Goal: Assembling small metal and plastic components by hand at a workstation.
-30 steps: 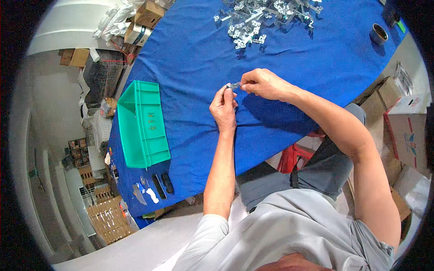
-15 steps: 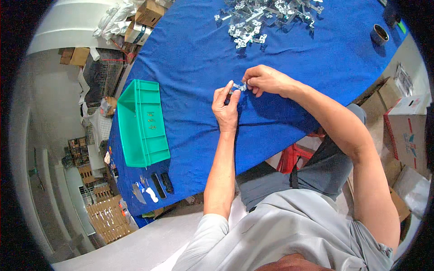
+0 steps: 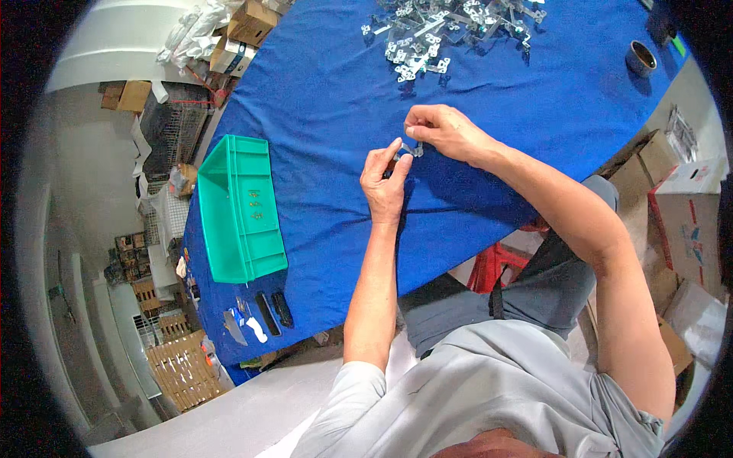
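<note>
My left hand (image 3: 384,177) pinches a small shiny metal bracket (image 3: 416,151) between thumb and fingers, over the blue cloth. Just above the bracket's far end is my right hand (image 3: 449,136), thumb and forefinger pressed together. Whatever those right fingertips hold, if anything, is too small to make out. Farther off, at the top of the view, lies a loose heap of similar metal brackets (image 3: 416,55).
A blue cloth (image 3: 321,114) covers the table. To the left a green plastic bin (image 3: 263,229) lies on its side, and near it are a black bar-shaped object (image 3: 268,314) and small tools. A small round cup (image 3: 641,59) stands far right; cardboard boxes (image 3: 691,225) are beside the table.
My right hand has lifted slightly up and left, its fingertips coming off the bracket. My left hand has shifted a little to the right with the bracket.
</note>
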A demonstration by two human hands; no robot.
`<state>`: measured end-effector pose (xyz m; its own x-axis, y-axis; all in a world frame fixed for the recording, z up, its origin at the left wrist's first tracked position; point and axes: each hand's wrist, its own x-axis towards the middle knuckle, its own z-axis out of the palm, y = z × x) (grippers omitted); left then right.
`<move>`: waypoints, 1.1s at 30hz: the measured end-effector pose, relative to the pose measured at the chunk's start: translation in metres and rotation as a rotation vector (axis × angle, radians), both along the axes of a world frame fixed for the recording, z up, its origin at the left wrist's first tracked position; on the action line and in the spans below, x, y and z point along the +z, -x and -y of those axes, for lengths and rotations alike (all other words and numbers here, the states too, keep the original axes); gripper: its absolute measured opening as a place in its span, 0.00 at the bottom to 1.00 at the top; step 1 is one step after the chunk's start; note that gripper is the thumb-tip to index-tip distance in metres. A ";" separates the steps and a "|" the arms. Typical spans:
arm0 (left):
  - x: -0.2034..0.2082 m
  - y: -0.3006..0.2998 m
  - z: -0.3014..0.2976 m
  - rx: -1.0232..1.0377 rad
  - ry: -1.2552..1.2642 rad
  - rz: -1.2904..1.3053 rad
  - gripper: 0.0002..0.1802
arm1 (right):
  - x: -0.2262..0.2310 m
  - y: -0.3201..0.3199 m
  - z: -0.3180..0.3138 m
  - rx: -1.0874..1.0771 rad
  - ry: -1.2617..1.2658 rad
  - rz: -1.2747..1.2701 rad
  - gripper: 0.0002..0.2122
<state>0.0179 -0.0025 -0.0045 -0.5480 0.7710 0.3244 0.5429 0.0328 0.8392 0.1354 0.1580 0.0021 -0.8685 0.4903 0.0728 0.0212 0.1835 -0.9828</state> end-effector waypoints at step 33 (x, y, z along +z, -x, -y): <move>-0.007 0.008 0.004 0.102 -0.063 0.138 0.17 | 0.004 0.000 0.006 0.068 -0.085 0.128 0.08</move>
